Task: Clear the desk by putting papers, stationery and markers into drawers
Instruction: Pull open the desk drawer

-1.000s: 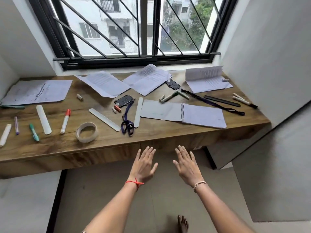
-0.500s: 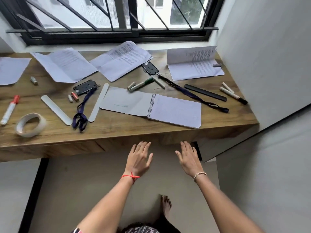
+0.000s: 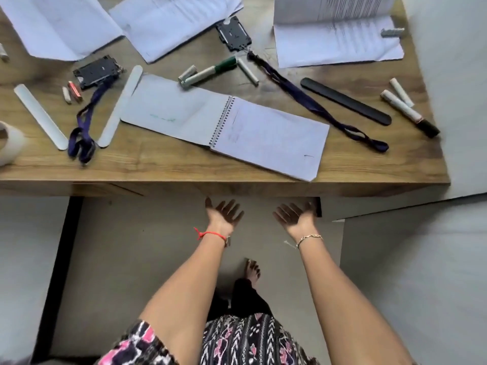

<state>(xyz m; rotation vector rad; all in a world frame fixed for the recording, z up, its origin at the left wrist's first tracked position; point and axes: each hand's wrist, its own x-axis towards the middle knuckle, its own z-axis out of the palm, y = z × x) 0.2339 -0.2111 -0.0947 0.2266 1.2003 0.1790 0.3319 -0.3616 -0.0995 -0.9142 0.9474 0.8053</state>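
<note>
Brown wooden bench [image 3: 163, 167]: bare strip on near side of open white spiral notebook [image 3: 268, 138]. Left of notebook, white flat ruler [image 3: 120, 106] and purple lanyard [image 3: 84, 127] crowd; right, black flat ruler [image 3: 345, 104].

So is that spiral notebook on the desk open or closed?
Open. The spiral notebook lies flat on the desk, with a page spread out to each side of its wire binding.
</note>
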